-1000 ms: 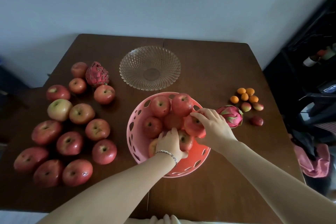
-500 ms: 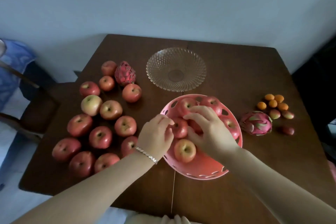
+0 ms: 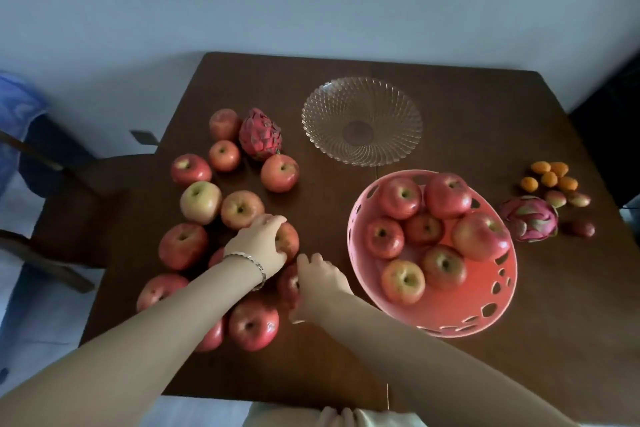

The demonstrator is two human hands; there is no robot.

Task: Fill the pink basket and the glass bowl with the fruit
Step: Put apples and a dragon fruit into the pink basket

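The pink basket (image 3: 467, 312) sits right of centre on the brown table and holds several red apples (image 3: 446, 196). Behind it the glass bowl (image 3: 362, 121) stands empty. A group of several loose apples (image 3: 201, 201) lies on the left. My left hand (image 3: 258, 243), with a bracelet at the wrist, curls over one apple (image 3: 289, 239) in that group. My right hand (image 3: 320, 284) wraps its fingers around another apple (image 3: 287, 284) just below it. Both apples still rest on the table.
A dark red dragon fruit (image 3: 259, 133) lies behind the loose apples. Right of the basket are a pink-green dragon fruit (image 3: 530, 218), several small orange fruits (image 3: 550, 177) and a small dark fruit (image 3: 583, 229). A chair (image 3: 86, 191) stands off the table's left edge.
Both hands left the basket and moved left to the loose apples. The view swung left, so the basket now sits further right.
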